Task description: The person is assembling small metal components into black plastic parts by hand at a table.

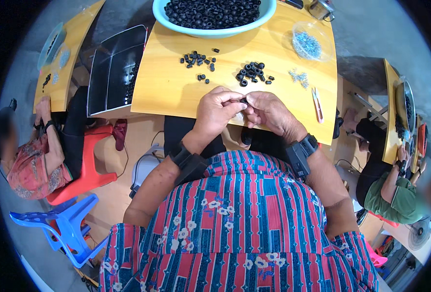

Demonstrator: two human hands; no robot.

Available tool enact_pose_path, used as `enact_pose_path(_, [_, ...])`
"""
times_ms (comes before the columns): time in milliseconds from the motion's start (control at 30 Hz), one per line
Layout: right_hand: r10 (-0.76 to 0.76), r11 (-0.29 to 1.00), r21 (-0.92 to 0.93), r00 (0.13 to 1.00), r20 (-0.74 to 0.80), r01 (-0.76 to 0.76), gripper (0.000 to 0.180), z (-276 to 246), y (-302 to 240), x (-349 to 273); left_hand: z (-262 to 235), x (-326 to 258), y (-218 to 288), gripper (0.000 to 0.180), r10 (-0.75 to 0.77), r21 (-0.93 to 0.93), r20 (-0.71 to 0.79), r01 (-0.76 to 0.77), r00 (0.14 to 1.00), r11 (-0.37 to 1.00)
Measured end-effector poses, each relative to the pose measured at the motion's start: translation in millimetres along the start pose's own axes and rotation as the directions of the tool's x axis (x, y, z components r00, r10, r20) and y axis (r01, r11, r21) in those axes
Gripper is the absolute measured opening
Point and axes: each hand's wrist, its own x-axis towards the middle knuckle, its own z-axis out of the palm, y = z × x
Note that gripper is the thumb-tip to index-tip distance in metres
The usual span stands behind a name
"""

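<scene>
Close together at the table's near edge, my left hand (220, 108) and my right hand (272, 112) pinch a small black part (244, 101) between their fingertips. Fingers cover most of it, so its exact shape is hidden. Just beyond my hands lie two loose groups of black plastic pieces: short cylinders (196, 59) toward the left, and rounder, ring-like pieces (251, 71) toward the right. A small heap of clear, shiny little parts (299, 78) sits right of them. Thread snips (317, 105) with pale pink handles rest near the right edge.
A light blue basin (215, 33) full of black pieces stands at the far side of the yellow table (166, 97). Beside it are a clear bowl (307, 43) of small shiny parts and a metal mug (321, 9). A black divided box (113, 73) adjoins the left edge. Co-workers sit on both sides.
</scene>
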Motion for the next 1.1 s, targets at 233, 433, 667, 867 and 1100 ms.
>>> enact_pose_path(233, [-0.058, 0.997, 0.042, 0.974, -0.217, 0.068, 0.011, 9.3, 1.4, -1.1, -0.4, 0.3, 0.2, 0.016, -0.071, -0.056, 0.003, 0.071, 0.997, 0.996])
enact_pose_path(433, [-0.121, 0.988, 0.057, 0.939, -0.321, 0.146, 0.007, 8.9, 5.7, 1.7, -1.3, 4.4, -1.8, 0.014, -0.176, -0.030, 0.052, 0.178, 0.983, 0.984])
enact_pose_path(667, [-0.241, 0.964, -0.200, 0.886, -0.396, 0.173, 0.005, 13.1, 9.3, 0.9, 4.7, 2.9, -6.7, 0.012, -0.148, 0.082, -0.013, 0.149, 0.989, 0.986])
enact_pose_path(867, [-0.317, 0.887, -0.440, 0.874, -0.369, 0.136, 0.004, 6.7, 15.3, 1.3, 6.5, 0.1, -5.6, 0.010, 0.092, 0.341, -0.054, -0.068, 0.994, 0.938])
enact_pose_path(1100, [-0.300, 0.868, -0.487, 0.883, -0.362, 0.096, 0.005, 7.9, 15.5, 1.1, -0.3, 1.3, -1.1, 0.011, 0.358, 0.609, 0.019, -0.294, 0.934, 0.736])
